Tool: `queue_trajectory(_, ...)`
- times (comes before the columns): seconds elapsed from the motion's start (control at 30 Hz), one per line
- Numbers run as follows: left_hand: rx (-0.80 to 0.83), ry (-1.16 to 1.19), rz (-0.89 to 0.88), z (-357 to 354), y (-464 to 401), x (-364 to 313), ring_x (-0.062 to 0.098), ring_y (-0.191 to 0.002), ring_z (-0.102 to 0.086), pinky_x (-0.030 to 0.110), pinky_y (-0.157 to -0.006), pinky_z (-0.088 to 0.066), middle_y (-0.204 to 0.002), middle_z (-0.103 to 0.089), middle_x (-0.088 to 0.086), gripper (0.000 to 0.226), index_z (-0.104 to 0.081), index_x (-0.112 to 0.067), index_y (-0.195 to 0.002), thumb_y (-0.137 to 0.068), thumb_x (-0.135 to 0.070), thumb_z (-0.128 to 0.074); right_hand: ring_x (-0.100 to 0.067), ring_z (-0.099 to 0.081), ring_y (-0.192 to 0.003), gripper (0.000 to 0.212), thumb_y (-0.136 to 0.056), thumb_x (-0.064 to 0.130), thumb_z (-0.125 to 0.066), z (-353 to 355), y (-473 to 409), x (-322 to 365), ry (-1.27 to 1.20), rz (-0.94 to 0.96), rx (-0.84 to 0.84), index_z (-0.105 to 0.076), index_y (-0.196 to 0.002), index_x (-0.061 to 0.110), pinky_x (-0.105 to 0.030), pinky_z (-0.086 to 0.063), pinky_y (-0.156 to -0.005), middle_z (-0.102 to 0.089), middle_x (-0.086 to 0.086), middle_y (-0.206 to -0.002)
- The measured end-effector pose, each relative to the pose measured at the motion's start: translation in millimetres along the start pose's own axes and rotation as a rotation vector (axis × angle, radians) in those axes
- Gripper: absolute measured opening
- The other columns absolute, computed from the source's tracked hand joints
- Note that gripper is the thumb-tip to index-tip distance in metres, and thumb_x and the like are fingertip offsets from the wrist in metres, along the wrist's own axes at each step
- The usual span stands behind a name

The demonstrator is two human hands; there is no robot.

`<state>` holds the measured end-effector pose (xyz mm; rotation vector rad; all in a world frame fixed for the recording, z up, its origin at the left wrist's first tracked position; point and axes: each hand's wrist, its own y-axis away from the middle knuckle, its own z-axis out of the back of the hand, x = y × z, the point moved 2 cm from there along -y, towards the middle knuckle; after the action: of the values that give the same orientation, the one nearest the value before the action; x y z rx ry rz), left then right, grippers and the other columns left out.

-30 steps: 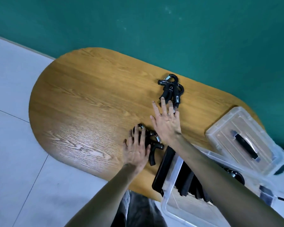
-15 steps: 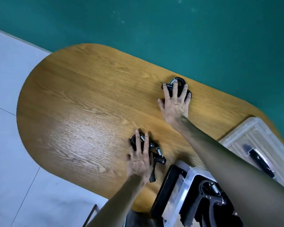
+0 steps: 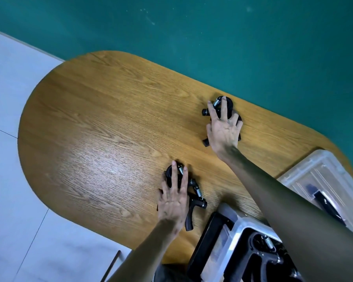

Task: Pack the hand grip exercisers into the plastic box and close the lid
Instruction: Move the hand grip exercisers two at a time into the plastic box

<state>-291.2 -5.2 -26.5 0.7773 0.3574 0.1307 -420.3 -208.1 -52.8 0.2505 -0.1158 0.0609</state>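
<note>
Near the table's front edge lies a pile of black hand grip exercisers [image 3: 196, 200] with steel springs. My left hand [image 3: 173, 198] rests flat on it, fingers straight. A second black pile of exercisers [image 3: 219, 104] lies near the far edge, and my right hand [image 3: 223, 128] lies over it with fingers spread and extended. The clear plastic box [image 3: 239, 225] stands at the bottom right, holding at least one exerciser [image 3: 262, 257]. Its clear lid [image 3: 322, 171] with a black handle [image 3: 325, 203] lies on the table to the right.
The oval wooden table [image 3: 102, 127] stands against a green wall [image 3: 212, 33]. Pale floor tiles [image 3: 6, 82] show to the left. A black flat part [image 3: 209, 239] sits against the box's left side.
My right hand has reached from the table's middle out to the far exercisers and now covers them. My left hand has stayed on the near pile. The view has tilted closer.
</note>
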Motion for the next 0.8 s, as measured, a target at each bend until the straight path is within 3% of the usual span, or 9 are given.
queue_trajectory(0.1,0.009,-0.015,0.003,4,-3,2,0.053,-0.151,0.002,0.065,-0.12,-0.006,-0.149,0.058,0.0,0.111,0.041,-0.037,-0.148,-0.091,0.019,-0.036,-0.041,-0.041,-0.117,0.064,-0.1,0.021,-0.041,7,7,-1,0.041,0.009,-0.022,-0.017,-0.158,0.032,-0.05,-0.036,-0.089,-0.004,-0.012,-0.169)
queue_trajectory(0.2,-0.029,-0.066,-0.016,10,-4,4,0.053,-0.151,-0.006,0.065,-0.12,-0.013,-0.148,0.058,0.005,0.11,0.041,-0.031,-0.15,-0.095,0.015,-0.043,-0.04,-0.04,-0.115,0.065,-0.1,0.02,-0.043,19,18,-1,0.079,0.028,-0.029,-0.019,-0.159,0.031,-0.049,-0.035,-0.088,-0.003,-0.013,-0.168)
queue_trajectory(0.33,-0.004,-0.095,-0.035,24,1,2,0.053,-0.15,0.008,0.064,-0.118,0.0,-0.149,0.058,0.002,0.104,0.039,-0.03,-0.151,-0.099,0.009,-0.042,-0.039,-0.037,-0.118,0.065,-0.1,0.023,-0.046,36,42,-2,0.079,-0.011,-0.021,-0.019,-0.159,0.031,-0.048,-0.034,-0.088,0.005,-0.018,-0.167)
queue_trajectory(0.43,-0.093,-0.145,-0.068,35,7,1,0.054,-0.151,-0.009,0.067,-0.119,-0.018,-0.153,0.052,0.009,0.098,0.035,-0.024,-0.154,-0.102,0.004,-0.043,-0.039,-0.038,-0.117,0.064,-0.101,0.028,-0.048,50,63,-3,0.083,0.006,-0.036,-0.021,-0.159,0.029,-0.049,-0.036,-0.088,0.007,-0.022,-0.166)
queue_trajectory(0.63,-0.234,-0.227,-0.129,63,37,-4,0.045,-0.141,-0.032,0.055,-0.114,-0.039,-0.151,0.053,0.016,0.1,0.04,-0.018,-0.15,-0.103,-0.003,-0.047,-0.037,-0.042,-0.105,0.065,-0.098,0.019,-0.053,94,110,-1,0.051,-0.033,-0.118,-0.028,-0.158,0.026,-0.048,-0.038,-0.085,0.002,-0.021,-0.167)
queue_trajectory(0.8,-0.266,-0.33,-0.188,86,68,0,0.046,-0.143,-0.03,0.055,-0.114,-0.036,-0.15,0.054,0.016,0.105,0.036,-0.021,-0.153,-0.096,0.009,-0.048,-0.037,-0.042,-0.108,0.064,-0.098,0.023,-0.052,122,166,1,0.055,-0.093,-0.186,-0.028,-0.157,0.029,-0.049,-0.04,-0.086,0.002,-0.018,-0.168)
